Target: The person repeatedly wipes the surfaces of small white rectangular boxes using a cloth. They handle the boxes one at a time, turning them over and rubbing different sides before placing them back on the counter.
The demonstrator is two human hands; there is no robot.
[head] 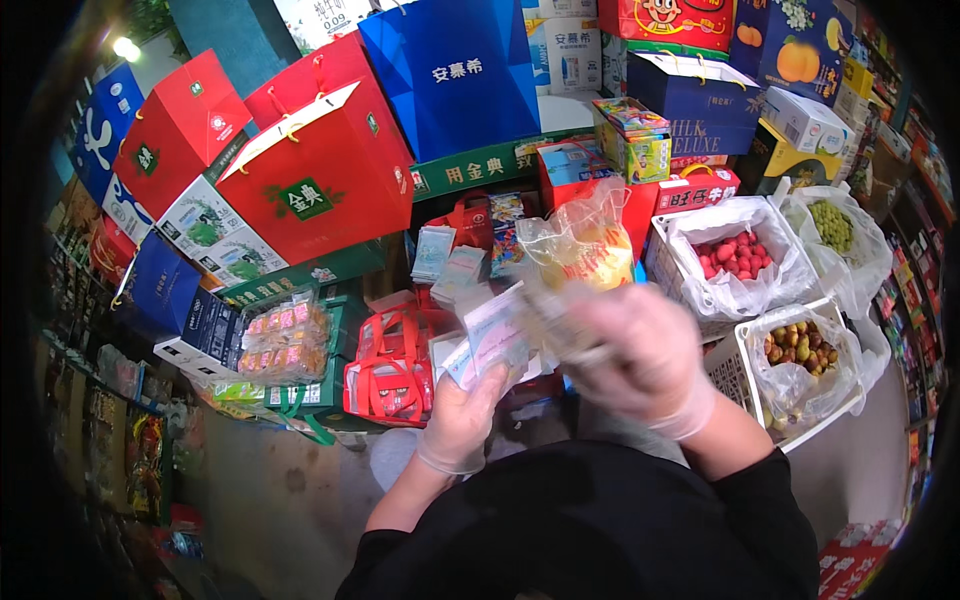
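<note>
My left hand [465,416], in a clear thin glove, grips several flat printed packets [495,334] in white, pink and pale blue. My right hand [641,352], gloved the same way, is blurred by motion and closed on a pale item [559,315] too blurred to identify. Just beyond the hands stands a clear plastic bag [592,240] with yellow and red contents. Stacks of similar flat packets [433,253] lie beyond my left hand. Red-handled clear bags [390,367] stand to its left.
Red gift bags [307,187] and a blue gift bag [461,82] stand at the back. On the right are lined baskets of red fruit [731,255] and brown-green fruit [802,349], plus bagged green grapes [830,225]. Packaged pastries [281,337] lie at left.
</note>
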